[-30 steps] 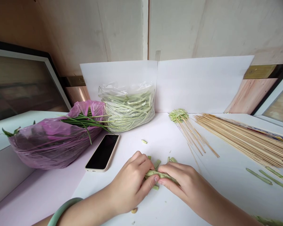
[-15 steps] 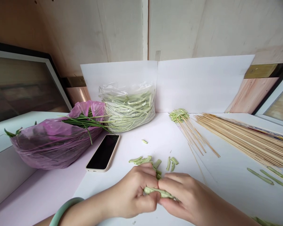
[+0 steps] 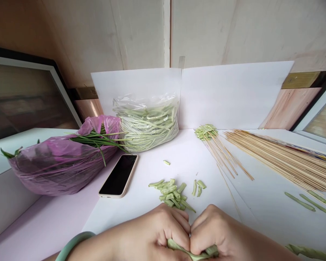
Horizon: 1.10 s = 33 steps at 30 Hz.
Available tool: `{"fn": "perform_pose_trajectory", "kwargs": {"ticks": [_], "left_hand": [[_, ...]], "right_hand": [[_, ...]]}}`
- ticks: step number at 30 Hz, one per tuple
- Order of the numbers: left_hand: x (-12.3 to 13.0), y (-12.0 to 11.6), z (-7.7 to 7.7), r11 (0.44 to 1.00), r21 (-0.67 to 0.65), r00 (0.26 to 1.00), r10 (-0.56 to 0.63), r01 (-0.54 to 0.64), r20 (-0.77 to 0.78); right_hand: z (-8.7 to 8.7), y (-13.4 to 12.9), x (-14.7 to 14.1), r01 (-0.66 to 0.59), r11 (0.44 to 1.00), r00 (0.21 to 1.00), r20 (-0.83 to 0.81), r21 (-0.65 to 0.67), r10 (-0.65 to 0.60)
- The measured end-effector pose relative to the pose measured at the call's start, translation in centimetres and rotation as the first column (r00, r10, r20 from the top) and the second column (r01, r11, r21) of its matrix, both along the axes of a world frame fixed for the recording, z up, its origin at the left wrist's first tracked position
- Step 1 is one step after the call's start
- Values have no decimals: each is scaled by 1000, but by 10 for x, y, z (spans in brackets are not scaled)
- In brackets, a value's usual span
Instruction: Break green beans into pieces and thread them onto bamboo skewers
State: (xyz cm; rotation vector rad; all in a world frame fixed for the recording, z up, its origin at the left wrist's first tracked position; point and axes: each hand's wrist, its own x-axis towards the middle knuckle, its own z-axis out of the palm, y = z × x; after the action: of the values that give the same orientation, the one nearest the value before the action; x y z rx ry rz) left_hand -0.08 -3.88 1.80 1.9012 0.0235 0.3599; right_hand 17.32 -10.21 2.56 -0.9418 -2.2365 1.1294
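Note:
My left hand (image 3: 165, 232) and my right hand (image 3: 216, 230) meet low in the head view, knuckles close together. Both are closed around pieces of long green bean (image 3: 179, 246), pale green and partly hidden by my fingers. Just beyond my left hand lies a small heap of short bean pieces (image 3: 170, 192). A few separate bean bits (image 3: 199, 185) sit to its right, and one short piece (image 3: 166, 162) lies farther back. A pale green bangle (image 3: 73, 244) circles my left wrist.
A clear bag of long beans (image 3: 152, 127) stands against the white board. Left are a purple bag of greens (image 3: 62, 166) and a phone (image 3: 118, 175). Skewers with bean pieces (image 3: 206, 132) lie near many bare bamboo skewers (image 3: 282, 159); longer beans (image 3: 300, 201) rest at right.
Both hands have drawn back toward me and lower in the view, still holding bean. The heap of cut pieces beyond my left hand is now uncovered.

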Motion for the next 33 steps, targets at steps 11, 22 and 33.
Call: {"fn": "perform_pose_trajectory", "kwargs": {"ticks": [11, 22, 33], "left_hand": [[1, 1, -10, 928, -368, 997, 72, -56, 30], [-3, 5, -1, 658, -712, 909, 411, -244, 67], [-7, 25, 2, 620, 526, 707, 706, -581, -51]], "right_hand": [[-2, -1, -6, 136, 984, 967, -202, -112, -157], [-1, 0, 4, 455, 785, 887, -294, 421, -357], [2, 11, 18, 623, 694, 782, -242, 361, -575]]}}
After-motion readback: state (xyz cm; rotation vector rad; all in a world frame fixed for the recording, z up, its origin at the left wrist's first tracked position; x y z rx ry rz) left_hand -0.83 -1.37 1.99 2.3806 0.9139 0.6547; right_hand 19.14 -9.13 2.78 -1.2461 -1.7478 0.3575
